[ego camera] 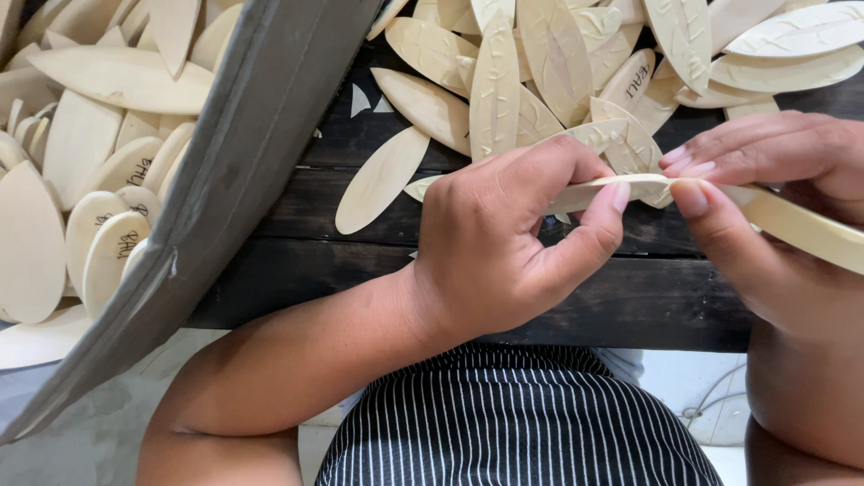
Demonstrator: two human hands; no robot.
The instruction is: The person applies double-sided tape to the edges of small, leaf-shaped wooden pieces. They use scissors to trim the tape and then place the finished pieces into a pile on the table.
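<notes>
Grey tray (243, 171) holds pale leaf-shaped wooden pieces (81, 153); more pile on dark desk (360, 297). Left hand (504, 243) and right hand (774, 207), each grip closed, pinch 1 thin pale wooden leaf (630, 187) edge-on.

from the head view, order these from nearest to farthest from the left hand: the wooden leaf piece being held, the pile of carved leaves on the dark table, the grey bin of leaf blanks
1. Held wooden leaf piece: pinched in the left hand, with the right hand on it too.
2. Pile of carved leaves: just beyond the hands on the dark table.
3. Grey bin: far left, its leaf blanks inside.
</notes>
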